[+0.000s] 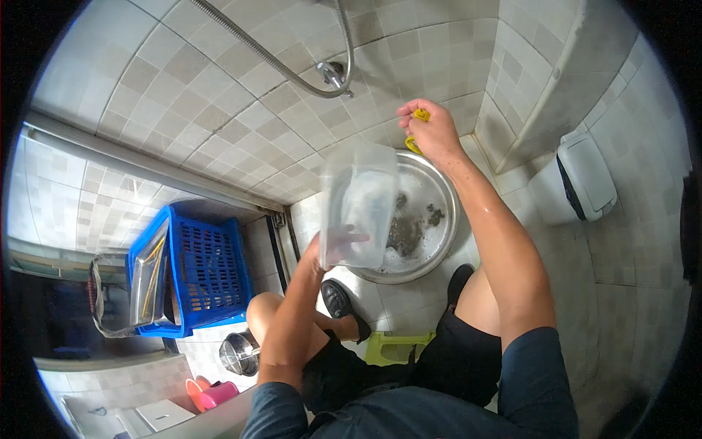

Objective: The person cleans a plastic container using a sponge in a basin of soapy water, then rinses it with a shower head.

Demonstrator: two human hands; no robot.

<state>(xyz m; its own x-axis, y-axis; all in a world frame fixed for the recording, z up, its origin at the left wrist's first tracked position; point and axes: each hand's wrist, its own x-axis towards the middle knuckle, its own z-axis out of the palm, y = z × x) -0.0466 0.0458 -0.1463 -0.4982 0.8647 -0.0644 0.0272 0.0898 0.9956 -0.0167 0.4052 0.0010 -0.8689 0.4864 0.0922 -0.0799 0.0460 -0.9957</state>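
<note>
My left hand (316, 253) grips a clear, box-shaped plastic container (357, 208), held tilted over the left part of a round metal basin (452, 234). Some of its fingers show through the see-through wall. Grey, foamy water (417, 241) with dark patches fills the basin on the floor. Beyond the basin's far rim is my right hand (435, 132), raised and closed around a crumpled yellow cloth (413, 144). Only bits of that cloth stick out between the fingers.
A blue plastic crate (212, 267) holding other items stands at the left. A white lidded bin (578, 179) is at the right. Under me is a green stool (395, 347). A metal shower hose (270, 55) hangs on the tiled wall, and pink plastic ware (218, 395) lies lower left.
</note>
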